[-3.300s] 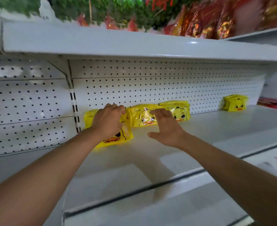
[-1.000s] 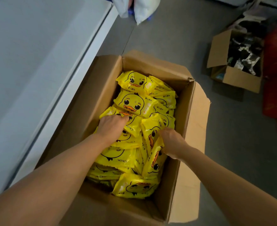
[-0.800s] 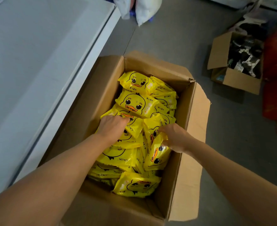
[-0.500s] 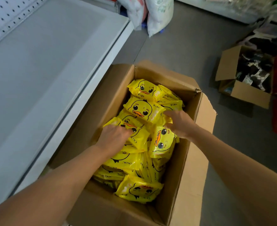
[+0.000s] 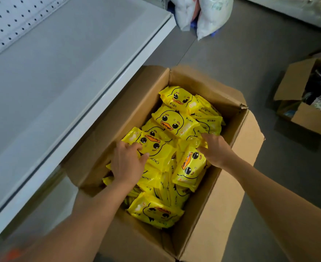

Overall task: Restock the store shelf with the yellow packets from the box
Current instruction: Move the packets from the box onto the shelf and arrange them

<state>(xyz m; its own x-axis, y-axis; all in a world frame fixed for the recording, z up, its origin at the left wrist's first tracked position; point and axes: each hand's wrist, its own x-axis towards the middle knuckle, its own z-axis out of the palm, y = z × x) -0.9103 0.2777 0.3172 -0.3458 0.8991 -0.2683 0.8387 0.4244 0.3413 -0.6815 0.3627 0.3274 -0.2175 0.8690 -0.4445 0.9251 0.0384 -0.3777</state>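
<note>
Yellow packets [image 5: 176,148] with a duck face fill the open cardboard box [image 5: 229,197] on the floor, heaped loosely, some flat, some on edge, several layers deep by the look of it. Film is glossy and crinkled, so likely slippery; the packs look soft and pillowy, probably light to moderate each, not fragile, and will bend if gripped at one end. Best hold, as I judge it: across the short width with thumb on one face and fingers under, or by pinching a sealed end seam; stacking two or three per hand risks one sliding out.

Left hand [image 5: 127,163] is on the top packet [image 5: 152,146] at the left side of the heap, fingers curled over its near-left edge, thumb pressing on the printed face, so it grips that pack. Right hand [image 5: 215,148] is at the right side of the heap, fingers curled down into the packs, closing on the top end of the tilted packet [image 5: 190,167] standing on edge against the right wall; the exact finger placement is partly hidden. Both packets sit in the box, not lifted clear.

Outward: box flaps are open, the right flap folded out. White store shelf [image 5: 48,87] runs just left of the box, with a pegboard back panel [image 5: 8,21] at far left. Grey floor [image 5: 231,50]; white bags [image 5: 201,14] lie far centre; a second cardboard box [image 5: 295,95] with dark contents sits at right, well apart.
</note>
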